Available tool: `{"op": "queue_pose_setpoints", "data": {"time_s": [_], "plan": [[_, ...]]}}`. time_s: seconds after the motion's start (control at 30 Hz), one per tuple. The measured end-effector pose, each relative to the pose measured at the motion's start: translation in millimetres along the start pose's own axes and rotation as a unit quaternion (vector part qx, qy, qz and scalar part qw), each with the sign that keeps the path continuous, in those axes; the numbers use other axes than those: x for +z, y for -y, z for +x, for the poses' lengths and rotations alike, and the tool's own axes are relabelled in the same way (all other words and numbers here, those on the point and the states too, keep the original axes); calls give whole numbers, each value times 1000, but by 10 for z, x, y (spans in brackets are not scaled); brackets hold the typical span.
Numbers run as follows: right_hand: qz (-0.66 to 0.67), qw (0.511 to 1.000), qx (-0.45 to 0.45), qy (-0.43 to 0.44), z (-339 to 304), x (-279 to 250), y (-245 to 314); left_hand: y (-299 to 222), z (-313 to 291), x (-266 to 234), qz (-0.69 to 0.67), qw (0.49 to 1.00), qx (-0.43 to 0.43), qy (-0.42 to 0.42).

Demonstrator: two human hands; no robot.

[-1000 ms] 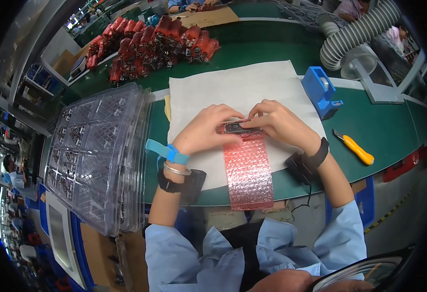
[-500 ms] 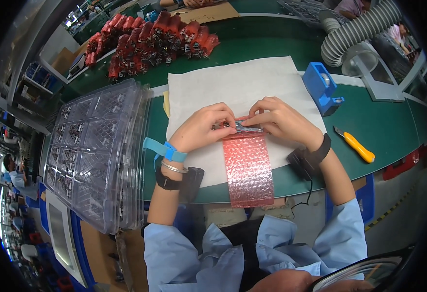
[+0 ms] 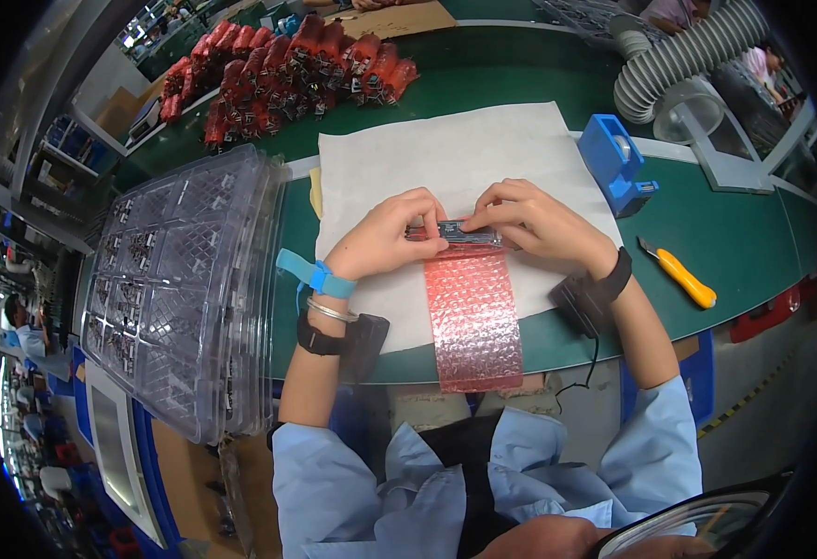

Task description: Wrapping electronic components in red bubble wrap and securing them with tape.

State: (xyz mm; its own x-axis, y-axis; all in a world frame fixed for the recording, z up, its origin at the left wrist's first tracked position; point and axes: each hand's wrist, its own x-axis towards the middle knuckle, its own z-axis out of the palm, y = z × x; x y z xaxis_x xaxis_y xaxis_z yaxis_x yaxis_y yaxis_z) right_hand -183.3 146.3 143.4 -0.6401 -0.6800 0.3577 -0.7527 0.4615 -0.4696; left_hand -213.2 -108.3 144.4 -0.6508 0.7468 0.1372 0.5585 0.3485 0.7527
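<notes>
Both my hands grip a small dark electronic part (image 3: 451, 229) that lies across the top end of a red bubble wrap strip (image 3: 473, 317). My left hand (image 3: 391, 231) pinches its left end between thumb and fingers, where thin metal pieces stick out. The fingers of my right hand (image 3: 534, 224) press on its right end; their tips partly hide it. From the part, the wrap runs toward me and hangs over the table's front edge. Under my hands lies a white sheet (image 3: 446, 149). A blue strap circles my left wrist, and black bands sit on both wrists.
Stacked clear plastic trays (image 3: 171, 279) with small parts stand at the left. Many red wrapped bundles (image 3: 315, 70) are piled at the back left. To the right are a blue tape dispenser (image 3: 613, 163), a yellow-handled knife (image 3: 683, 279) and a grey flexible hose (image 3: 688, 65).
The part's dark flat face now shows more between my hands, as though it has turned over slightly. Both hands stay in nearly the same place, still gripping it.
</notes>
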Motion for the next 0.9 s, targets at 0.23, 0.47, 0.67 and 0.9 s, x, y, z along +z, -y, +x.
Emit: {"op": "queue_pose_setpoints", "data": {"time_s": [0.23, 0.47, 0.67, 0.9], "plan": [[3, 1000, -2, -7, -6, -8, 6, -65, -7, 25, -98, 993, -53, -47], [117, 986, 106, -50, 23, 4, 15, -161, -8, 42, -21, 994, -68, -83], [80, 990, 104, -56, 42, 22, -68, -198, -43, 34, 53, 995, -49, -75], [125, 980, 152, -4, -8, -2, -102, -115, -61, 107, 0, 996, -68, -59]]}}
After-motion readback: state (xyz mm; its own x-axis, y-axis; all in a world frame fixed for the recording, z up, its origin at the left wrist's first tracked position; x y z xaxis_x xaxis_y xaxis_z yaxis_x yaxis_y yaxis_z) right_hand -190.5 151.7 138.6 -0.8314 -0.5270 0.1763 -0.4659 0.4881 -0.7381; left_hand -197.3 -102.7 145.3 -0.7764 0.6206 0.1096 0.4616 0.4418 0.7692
